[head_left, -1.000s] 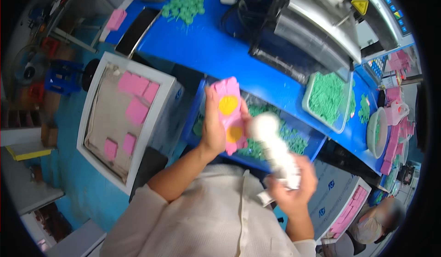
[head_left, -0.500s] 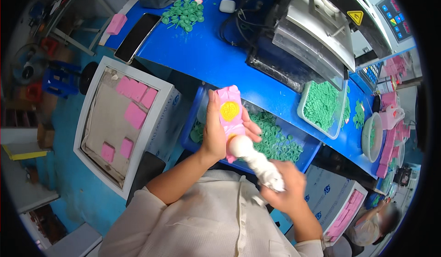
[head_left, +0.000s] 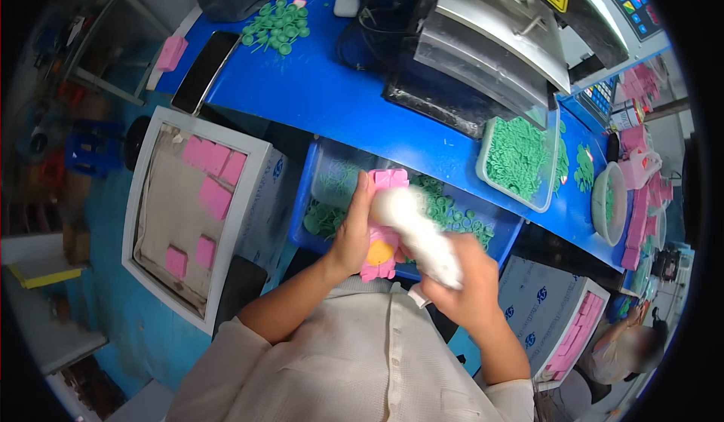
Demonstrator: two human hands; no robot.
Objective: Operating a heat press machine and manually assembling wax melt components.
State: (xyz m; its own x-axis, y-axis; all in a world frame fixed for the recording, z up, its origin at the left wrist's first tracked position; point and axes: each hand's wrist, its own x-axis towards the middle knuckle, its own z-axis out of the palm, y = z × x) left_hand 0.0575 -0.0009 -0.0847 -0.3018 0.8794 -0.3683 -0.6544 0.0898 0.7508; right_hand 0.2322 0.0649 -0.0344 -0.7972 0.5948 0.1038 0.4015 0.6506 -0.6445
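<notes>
My left hand (head_left: 352, 237) is wrapped round a pink mould block (head_left: 391, 176) with a round yellow area (head_left: 380, 252) on its lower part. Gripped in my right hand (head_left: 469, 282) is a white wrapped dabber (head_left: 430, 245). Its rounded head lies over the upper part of the mould, covering what is beneath; motion blurs it, so I cannot tell whether it touches. Both hands are above a blue tray (head_left: 300, 230) that holds many small green ring-shaped pieces (head_left: 460, 218).
Several pink blocks lie on a white-framed box (head_left: 151, 188) at left. Along the blue table (head_left: 302, 94) are a phone (head_left: 205, 71), green pieces (head_left: 277, 26), a machine (head_left: 483, 60), a clear tub (head_left: 516, 158) and a bowl (head_left: 607, 211). Another person (head_left: 626, 346) sits at far right.
The dabber head has moved from the mould's lower part to its upper part, uncovering a yellow circle below. The mould now sits lower, nearer my body. The whole view has shifted slightly.
</notes>
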